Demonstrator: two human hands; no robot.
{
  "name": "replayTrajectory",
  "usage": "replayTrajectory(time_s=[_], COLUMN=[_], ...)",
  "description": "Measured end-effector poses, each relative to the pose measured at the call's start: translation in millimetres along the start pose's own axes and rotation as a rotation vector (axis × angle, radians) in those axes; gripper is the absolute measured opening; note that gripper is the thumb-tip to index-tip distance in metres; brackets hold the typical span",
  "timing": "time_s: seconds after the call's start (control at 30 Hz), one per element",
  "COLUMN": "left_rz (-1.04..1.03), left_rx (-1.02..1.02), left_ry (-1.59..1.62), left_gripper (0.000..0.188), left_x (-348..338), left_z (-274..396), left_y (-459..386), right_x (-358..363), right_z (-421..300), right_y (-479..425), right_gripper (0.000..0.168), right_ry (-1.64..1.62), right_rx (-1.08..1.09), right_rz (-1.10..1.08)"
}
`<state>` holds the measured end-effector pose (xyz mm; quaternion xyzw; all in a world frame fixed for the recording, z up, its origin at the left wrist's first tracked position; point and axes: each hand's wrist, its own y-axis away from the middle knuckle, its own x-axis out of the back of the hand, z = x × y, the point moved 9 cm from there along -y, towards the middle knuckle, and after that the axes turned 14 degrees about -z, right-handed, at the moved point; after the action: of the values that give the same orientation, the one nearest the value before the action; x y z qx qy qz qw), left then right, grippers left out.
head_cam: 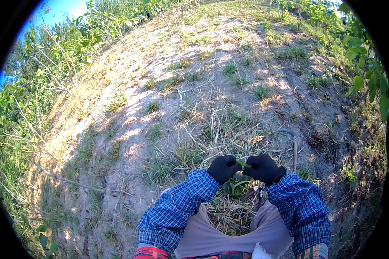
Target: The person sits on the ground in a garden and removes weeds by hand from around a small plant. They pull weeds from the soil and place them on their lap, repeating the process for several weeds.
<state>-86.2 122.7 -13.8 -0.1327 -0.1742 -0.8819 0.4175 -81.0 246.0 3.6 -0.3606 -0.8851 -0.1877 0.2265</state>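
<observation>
My left hand (224, 169) and my right hand (265, 169), both in black gloves, are close together above my spread knees. Pinched between their fingertips is a green leaf (243, 163), partly hidden by the gloves. Directly below them, a clump of long green leaves (236, 187) lies or grows among dry straw (228, 215); which of the two I cannot tell. A small purple and pale object (251, 193) shows beside my right forearm, too covered to name. Just beyond my right hand, a hand tool with a curved metal head and straight handle (295, 149) rests on the soil.
Dry cut grass (217, 129) covers the soil in front of me. Leafy shrubs (94, 42) line the left side, and a leafy branch (372, 74) hangs at the right. A bare stick (71, 182) lies low on the left. Grass tufts (262, 92) dot the ground.
</observation>
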Motion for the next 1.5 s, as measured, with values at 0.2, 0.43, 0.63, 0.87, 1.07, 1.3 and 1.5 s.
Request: replayTrajectory(time_s=[0.2,0.43,0.63,0.87,1.07,1.3,1.5], left_rz=[0.003,0.040,0.066,-0.022,-0.073,-0.063,-0.024], left_rx=[-0.019,0.059,0.021,-0.023,-0.029,0.022,0.003], left_ry=[0.091,0.269,0.199,0.001,-0.040,-0.114,-0.133], left_gripper=[0.021,0.017,0.018,0.023,0.024,0.021,0.030], left_x=[-1,6,6,-10,-17,-14,-9], left_z=[-6,-12,-16,-10,-1,-7,-9], left_y=[-1,-1,-3,-4,-5,-6,-6], right_x=[-1,0,-1,0,0,-2,0], right_z=[2,0,7,-4,-5,-7,-14], right_y=[0,1,1,0,-1,-2,0], right_gripper=[0.020,0.019,0.018,0.020,0.022,0.020,0.017], right_ry=[-0.038,0.018,-0.016,0.033,0.056,0.079,0.048], right_rx=[-0.026,0.003,0.008,0.025,0.041,0.048,0.071], right_rz=[-0.004,0.002,0.016,0.026,0.024,0.026,0.042])
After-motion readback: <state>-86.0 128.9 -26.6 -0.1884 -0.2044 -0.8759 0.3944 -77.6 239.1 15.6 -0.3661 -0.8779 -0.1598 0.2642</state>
